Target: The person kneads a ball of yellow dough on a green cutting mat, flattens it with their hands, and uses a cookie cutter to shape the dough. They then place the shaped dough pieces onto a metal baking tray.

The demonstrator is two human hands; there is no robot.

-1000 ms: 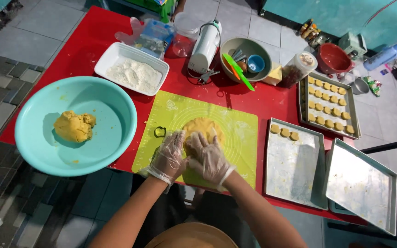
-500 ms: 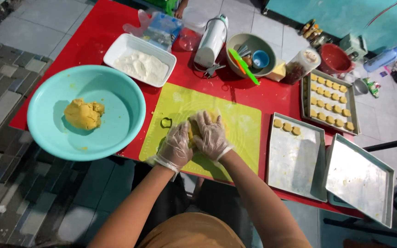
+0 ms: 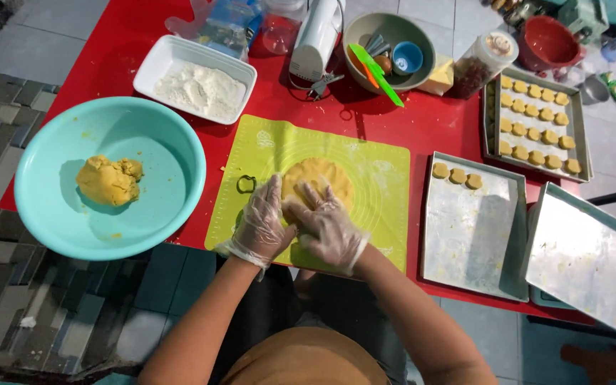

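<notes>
Both gloved hands, left hand [image 3: 264, 222] and right hand [image 3: 328, 227], lie open and flat, side by side, on the yellow dough disc [image 3: 319, 182] mid-mat, near the table's front edge. Uneven pressure could thin one side or tear it. The green mat [image 3: 379, 185] might slide.

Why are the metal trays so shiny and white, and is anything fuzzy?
Head view: light glares off the empty tray and the tray with three cookies; the teal bowl casts a shadow inside itself; the gloved left hand and right hand look sharp.

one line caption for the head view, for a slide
Gloved left hand and right hand press flat yellow dough on a green mat.
</notes>
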